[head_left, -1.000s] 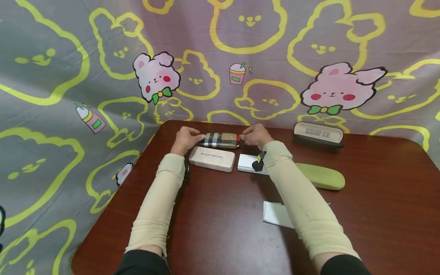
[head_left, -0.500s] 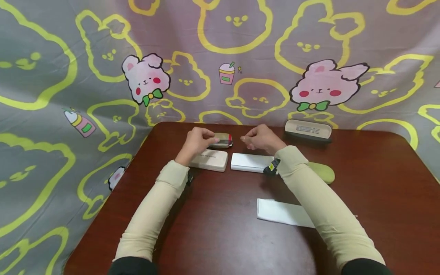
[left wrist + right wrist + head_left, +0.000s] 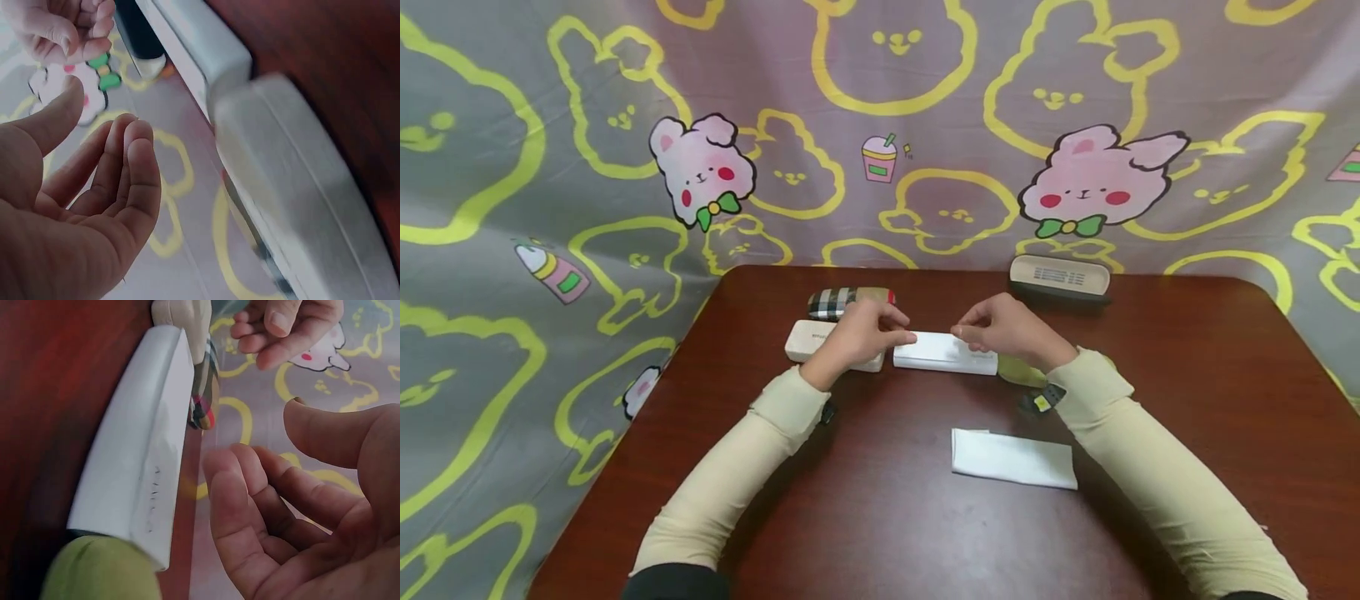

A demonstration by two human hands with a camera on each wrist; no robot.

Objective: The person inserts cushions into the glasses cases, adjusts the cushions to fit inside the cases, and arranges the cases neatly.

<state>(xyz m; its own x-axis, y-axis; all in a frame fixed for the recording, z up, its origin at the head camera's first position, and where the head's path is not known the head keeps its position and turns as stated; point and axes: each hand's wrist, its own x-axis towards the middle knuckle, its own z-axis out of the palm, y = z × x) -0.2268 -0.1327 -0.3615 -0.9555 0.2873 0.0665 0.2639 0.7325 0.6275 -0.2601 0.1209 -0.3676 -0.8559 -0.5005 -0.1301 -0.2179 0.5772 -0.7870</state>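
My left hand [image 3: 859, 333] and right hand [image 3: 1009, 329] hover at the two ends of a white glasses case [image 3: 942, 360] in the head view. Both have loosely bent fingers with nothing between them; in the wrist views a gap parts each thumb from its fingertips. The white case lies closed, its small lettering showing in the right wrist view. Left of it is a closed beige glasses case [image 3: 805, 335], partly covered by my left hand. Behind that lies a plaid pouch [image 3: 829, 305] with a red end. A green case [image 3: 1019, 372] is mostly hidden under my right hand and sleeve.
A dark case [image 3: 1057, 292] with its pale inner lid [image 3: 1060, 273] raised stands at the table's back right. A folded white cloth [image 3: 1015, 460] lies nearer the front. A patterned curtain [image 3: 820, 75] hangs right behind the brown table [image 3: 850, 508].
Both hands have left the plaid pouch and come right and nearer, over the white case. The plaid pouch stays lying behind the beige case. The view has shifted slightly right.
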